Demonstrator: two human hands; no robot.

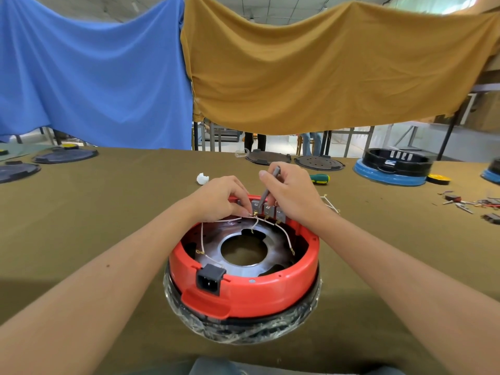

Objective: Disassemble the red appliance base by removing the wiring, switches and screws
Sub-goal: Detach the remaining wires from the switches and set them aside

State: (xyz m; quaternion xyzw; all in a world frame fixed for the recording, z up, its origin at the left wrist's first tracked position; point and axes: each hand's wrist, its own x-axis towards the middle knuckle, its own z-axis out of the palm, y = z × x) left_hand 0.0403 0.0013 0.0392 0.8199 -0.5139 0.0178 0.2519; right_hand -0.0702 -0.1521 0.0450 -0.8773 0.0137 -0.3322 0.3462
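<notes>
1. Head view: red appliance base [243, 290] sits upside down on my desk [94, 212], close to the near edge, centre of frame, over a black rim wrapped in clear plastic film [243, 331].
2. My left hand [219, 197] reaches in at the far rim, fingertips pinching a white wire [230, 220] by its terminal.
3. My right hand [289, 193] grips a grey tool [266, 189], thumb on top; tool tip is down at the row of grey switches [267, 211] on the far wall.
4. More white wires [286, 236] hang loose from the switches into the base, ends with small brass lugs.
5. Black power socket [209, 278] is fitted in the near wall, facing me.
6. Metal ring plate [243, 266] with a round hole lies inside the base.
7. Green-and-yellow screwdriver [319, 179] lies just beyond my right hand.
8. White crumpled bit [202, 178] beyond my left hand; cannot tell what it is.
9. Loose small parts [470, 205] far right; black-and-blue base [395, 167] at the far right.
10. Blue cloth [89, 69] and mustard cloth [324, 69] hang behind the desk.
</notes>
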